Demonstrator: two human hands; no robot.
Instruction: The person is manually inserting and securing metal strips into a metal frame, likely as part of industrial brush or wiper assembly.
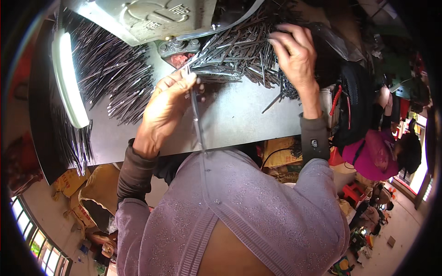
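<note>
My left hand point(171, 97) is closed in a pinch on a long, thin metal strip point(197, 122), just in front of a small bolted metal fixture point(178, 48) with something reddish below it. The strip slants down toward the table's near edge. My right hand point(298, 54) is at the right end of a heap of dark, thin metal pieces point(235, 53); its fingers are curved and apart, and I see nothing in them. A broad pile of similar long metal pieces point(113, 66) lies to the left of the fixture.
A machine body with a raised metal plate point(159, 18) overhangs the far side. A bright lamp point(69, 78) stands at the left of the metal table point(248, 110). Yellow sacks point(281, 154) lie below. At the right are a black bag point(357, 101) and a person in magenta point(375, 154).
</note>
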